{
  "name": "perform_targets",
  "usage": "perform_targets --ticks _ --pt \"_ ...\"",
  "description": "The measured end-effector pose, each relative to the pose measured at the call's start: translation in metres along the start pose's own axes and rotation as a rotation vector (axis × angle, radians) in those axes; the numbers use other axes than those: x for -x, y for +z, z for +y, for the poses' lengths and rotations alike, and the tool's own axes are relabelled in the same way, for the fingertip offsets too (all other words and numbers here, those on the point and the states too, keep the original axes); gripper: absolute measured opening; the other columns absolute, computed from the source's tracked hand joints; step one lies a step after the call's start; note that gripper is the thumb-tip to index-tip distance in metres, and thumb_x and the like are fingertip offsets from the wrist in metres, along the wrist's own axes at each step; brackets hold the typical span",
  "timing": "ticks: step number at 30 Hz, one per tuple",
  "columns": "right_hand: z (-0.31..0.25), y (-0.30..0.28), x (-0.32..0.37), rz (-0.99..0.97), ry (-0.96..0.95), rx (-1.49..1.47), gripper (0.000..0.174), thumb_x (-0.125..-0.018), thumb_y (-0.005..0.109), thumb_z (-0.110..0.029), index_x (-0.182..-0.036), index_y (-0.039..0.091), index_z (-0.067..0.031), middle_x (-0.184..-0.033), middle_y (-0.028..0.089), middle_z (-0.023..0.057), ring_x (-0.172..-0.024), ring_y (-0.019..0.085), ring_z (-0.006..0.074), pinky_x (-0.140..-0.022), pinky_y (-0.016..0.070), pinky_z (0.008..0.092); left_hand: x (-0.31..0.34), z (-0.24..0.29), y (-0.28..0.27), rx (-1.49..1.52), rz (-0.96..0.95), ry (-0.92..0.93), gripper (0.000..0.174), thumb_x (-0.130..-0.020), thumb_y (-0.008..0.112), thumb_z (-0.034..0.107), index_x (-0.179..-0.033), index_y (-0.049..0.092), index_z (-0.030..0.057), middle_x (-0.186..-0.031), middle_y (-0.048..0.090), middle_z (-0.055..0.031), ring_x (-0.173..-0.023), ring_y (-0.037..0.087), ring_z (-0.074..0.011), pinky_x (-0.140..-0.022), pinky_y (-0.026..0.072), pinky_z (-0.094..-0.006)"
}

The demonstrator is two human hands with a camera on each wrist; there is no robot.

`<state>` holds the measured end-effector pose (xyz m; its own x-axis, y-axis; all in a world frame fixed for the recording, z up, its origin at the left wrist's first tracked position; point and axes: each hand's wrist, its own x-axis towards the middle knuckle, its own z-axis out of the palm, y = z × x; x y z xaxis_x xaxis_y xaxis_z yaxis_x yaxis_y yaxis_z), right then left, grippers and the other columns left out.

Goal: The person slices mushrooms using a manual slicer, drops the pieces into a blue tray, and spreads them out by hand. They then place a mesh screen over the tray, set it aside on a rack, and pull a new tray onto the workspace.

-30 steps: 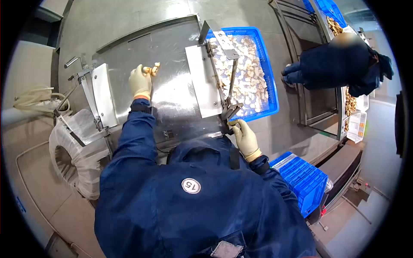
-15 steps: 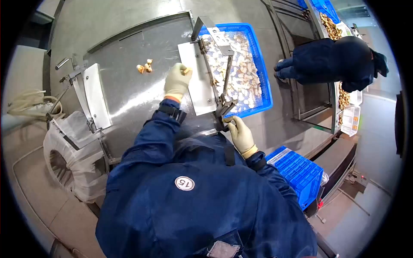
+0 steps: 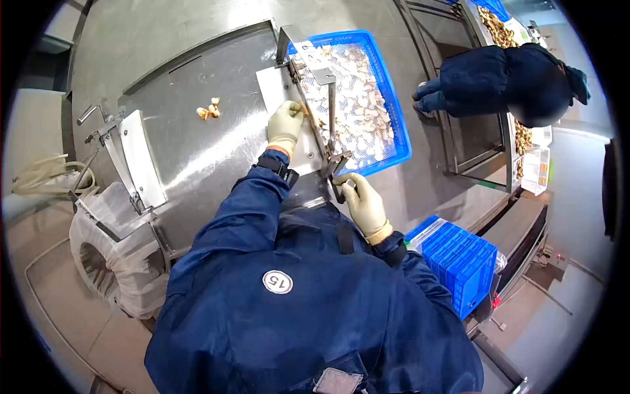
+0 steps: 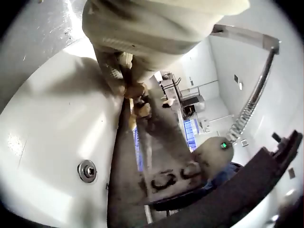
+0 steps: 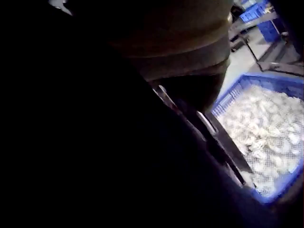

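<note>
My gloved left hand (image 3: pixel 285 123) is at the outer edge of a white board (image 3: pixel 272 85) on the steel table. In the left wrist view its fingertips pinch a small brown-and-cream mushroom-like piece (image 4: pixel 135 90) at the board's edge, beside a hinged metal blade (image 4: pixel 166 175). My right hand (image 3: pixel 364 203), also gloved, grips the dark handle (image 3: pixel 338 192) at the blade's near end. Two or so similar brown-and-cream pieces (image 3: pixel 209 109) lie farther left on the table. The right wrist view is mostly dark, with the handgrip hidden.
Beyond the blade sits a blue mesh crate (image 3: pixel 407 141) holding many pale slices (image 3: pixel 357 98). A second lever and white board (image 3: pixel 141 157) stand at the table's left, above a bag-lined bin (image 3: pixel 111 256). Stacked blue crates (image 3: pixel 459 262) are at right; another person (image 3: pixel 499 82) stands beyond.
My left hand has left the loose pieces on the table and moved right to the white board's edge. My right hand keeps its grip on the handle.
</note>
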<state>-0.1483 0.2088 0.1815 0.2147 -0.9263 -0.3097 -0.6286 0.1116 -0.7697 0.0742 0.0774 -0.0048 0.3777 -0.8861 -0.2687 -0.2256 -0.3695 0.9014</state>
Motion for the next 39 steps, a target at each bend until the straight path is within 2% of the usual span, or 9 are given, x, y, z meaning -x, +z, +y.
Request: perform_targets --ticks 5,7,9,11,17,24,31,36,39 --pt "-0.063 -0.025 -0.013 0.108 -0.09 -0.106 0.019 -0.104 0.059 -0.023 -0.115 0.066 -0.0091 -0.094 0.075 0.0112 -0.085 0.074 0.0255 -0.076 0.0559 0.033 0.01 0.019 -0.008 -0.171 0.001 0.081 0.02 -0.087 0.074 0.019 -0.104 0.076 0.0102 -0.096 0.077 -0.0144 -0.092 0.074 -0.0327 -0.082 0.0564 -0.0388" --pt "-0.038 -0.016 -0.008 0.054 -0.063 -0.05 0.019 -0.105 0.059 -0.023 -0.113 0.066 -0.0075 -0.093 0.074 0.0115 -0.083 0.074 0.0249 -0.075 0.0556 0.0331 0.006 0.012 -0.004 -0.11 -0.015 0.031 0.02 -0.087 0.074 0.019 -0.105 0.075 0.0103 -0.095 0.077 -0.0143 -0.09 0.074 -0.0317 -0.081 0.0566 -0.0383" --pt "0.02 0.011 0.001 -0.028 0.037 -0.098 0.023 -0.103 0.06 -0.026 -0.118 0.063 -0.0084 -0.095 0.071 0.018 -0.085 0.071 0.0365 -0.076 0.0554 0.0391 0.006 0.013 -0.004 -0.095 -0.008 0.014 0.018 -0.088 0.074 0.017 -0.104 0.075 0.0094 -0.093 0.077 -0.0128 -0.086 0.075 -0.0274 -0.079 0.0566 -0.036" --pt "0.066 0.029 0.0 -0.003 -0.07 0.114 0.025 -0.102 0.06 -0.026 -0.121 0.062 -0.0101 -0.096 0.071 0.019 -0.087 0.07 0.0384 -0.077 0.0551 0.0429 0.013 0.028 -0.008 -0.133 0.006 0.043 0.015 -0.09 0.072 0.014 -0.103 0.075 0.0075 -0.089 0.077 -0.0099 -0.082 0.074 -0.0197 -0.077 0.0566 -0.0316" --pt "-0.063 -0.024 -0.015 0.12 -0.142 -0.031 0.016 -0.104 0.06 -0.023 -0.11 0.066 -0.0092 -0.089 0.076 0.0098 -0.082 0.075 0.0281 -0.071 0.0561 0.0338 0.007 0.011 -0.002 -0.111 -0.033 0.026 0.019 -0.087 0.069 0.013 -0.106 0.075 0.0121 -0.099 0.076 -0.0168 -0.096 0.073 -0.036 -0.085 0.0563 -0.0398" --pt "0.045 0.018 -0.002 -0.048 -0.024 0.09 0.021 -0.101 0.063 -0.026 -0.117 0.065 -0.0114 -0.092 0.071 0.0175 -0.09 0.072 0.0366 -0.079 0.0559 0.0407 -0.008 -0.002 0.004 0.03 -0.085 -0.08 0.016 -0.088 0.072 0.018 -0.102 0.076 0.013 -0.095 0.078 -0.0101 -0.089 0.076 -0.0255 -0.08 0.057 -0.0344" --pt "-0.063 -0.029 -0.016 0.124 -0.137 0.069 0.014 -0.1 0.065 -0.024 -0.106 0.069 -0.0115 -0.08 0.069 0.0146 -0.074 0.071 0.0326 -0.065 0.0543 0.0378 -0.012 0.001 0.004 -0.113 -0.063 -0.033 0.017 -0.088 0.068 0.015 -0.103 0.072 0.0096 -0.097 0.077 -0.0145 -0.094 0.074 -0.0325 -0.084 0.0556 -0.0383" --pt "0.04 0.015 -0.001 -0.042 -0.027 0.136 0.02 -0.101 0.063 -0.027 -0.115 0.065 -0.0127 -0.095 0.073 0.0135 -0.088 0.071 0.0373 -0.076 0.0563 0.0429 -0.001 0.019 -0.001 -0.094 -0.024 -0.087 0.027 -0.084 0.077 0.022 -0.105 0.068 0.0069 -0.095 0.077 -0.0129 -0.091 0.074 -0.0311 -0.083 0.0564 -0.0387" --pt "0.041 0.016 -0.006 -0.09 -0.055 0.141 0.021 -0.102 0.061 -0.029 -0.115 0.064 -0.0132 -0.095 0.073 0.0144 -0.091 0.07 0.0377 -0.077 0.0557 0.0436 -0.008 0.01 0.002 -0.116 0.007 -0.059 0.028 -0.083 0.079 0.023 -0.103 0.068 0.0072 -0.095 0.077 -0.0123 -0.09 0.075 -0.0307 -0.082 0.0567 -0.0391"
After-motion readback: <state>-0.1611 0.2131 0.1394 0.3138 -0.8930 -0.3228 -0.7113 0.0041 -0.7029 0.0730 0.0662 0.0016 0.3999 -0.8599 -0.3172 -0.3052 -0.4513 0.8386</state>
